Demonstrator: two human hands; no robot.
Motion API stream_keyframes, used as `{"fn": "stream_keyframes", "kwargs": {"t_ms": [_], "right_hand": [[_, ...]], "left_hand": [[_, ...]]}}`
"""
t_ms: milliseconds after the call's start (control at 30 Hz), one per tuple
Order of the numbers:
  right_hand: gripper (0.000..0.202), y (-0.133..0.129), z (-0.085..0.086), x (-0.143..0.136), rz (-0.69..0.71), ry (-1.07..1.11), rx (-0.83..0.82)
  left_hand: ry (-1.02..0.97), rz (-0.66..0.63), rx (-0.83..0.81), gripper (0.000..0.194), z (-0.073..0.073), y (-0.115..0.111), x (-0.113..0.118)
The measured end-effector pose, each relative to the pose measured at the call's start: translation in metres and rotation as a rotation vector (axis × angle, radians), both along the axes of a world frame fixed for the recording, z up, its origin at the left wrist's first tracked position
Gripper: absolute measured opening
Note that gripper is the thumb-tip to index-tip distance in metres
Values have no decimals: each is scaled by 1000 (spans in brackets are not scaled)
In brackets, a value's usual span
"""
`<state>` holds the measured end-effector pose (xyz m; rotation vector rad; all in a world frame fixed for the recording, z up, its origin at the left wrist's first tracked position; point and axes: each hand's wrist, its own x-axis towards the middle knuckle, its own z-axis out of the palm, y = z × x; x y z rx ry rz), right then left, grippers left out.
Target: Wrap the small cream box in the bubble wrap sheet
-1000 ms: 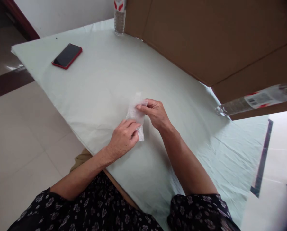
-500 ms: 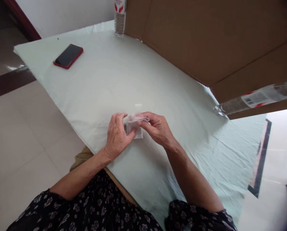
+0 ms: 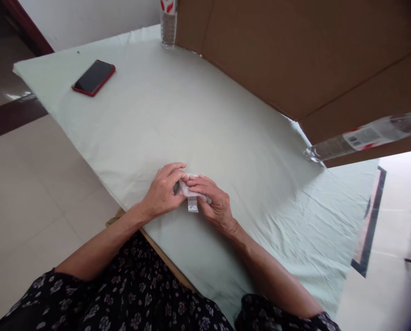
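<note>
Between my hands is a small clear plastic bag (image 3: pixel 192 203), crumpled at the top, with a flat strip of it hanging toward me. My left hand (image 3: pixel 165 188) is curled round its left side, thumb and fingers closed on the plastic. From the right, my right hand (image 3: pixel 212 200) pinches the bag, its fingers laid over the upper edge and its thumb beneath. Something dark shows in the gap by my left thumb, too small to make out. My fingers hide much of the bag.
A pale green cloth (image 3: pixel 150 115) covers the table. A phone in a red case (image 3: pixel 94 78) lies at the far left. A large brown cardboard panel (image 3: pixel 277 50) stands at the back right, with one water bottle (image 3: pixel 168 27) at its left end and another (image 3: pixel 360 138) at its right.
My right hand has come down and its fingers now fold over the top of the bag. The bag is more bunched up, with a strip pointing toward me. The view has shifted slightly.
</note>
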<state>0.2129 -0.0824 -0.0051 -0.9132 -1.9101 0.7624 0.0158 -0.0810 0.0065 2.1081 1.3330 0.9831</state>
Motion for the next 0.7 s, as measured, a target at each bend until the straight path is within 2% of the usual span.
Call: {"fn": "stream_keyframes", "kwargs": {"t_ms": [100,167,300,433,533,633,700], "right_hand": [[22,2,-5,3,50,0,99],[23,4,-9,5,81,-20,169],[24,5,-18,5,67,-104,303],[25,7,-18,2,34,-133,343],[25,14,-4,-1,10,-45,198],[25,25,11,-1,2,41,-155],[52,31,16,0,40,84,-359]], "left_hand": [[17,-156,29,40,-1,-2,-15],[72,-204,85,44,-5,-1,-19],[73,-207,164,35,-16,7,-13],[-62,-180,65,33,-15,16,-4],[-153,-99,-135,31,-5,21,-1],[-250,21,-452,23,7,27,2],[-310,58,-661,21,13,32,2]]}}
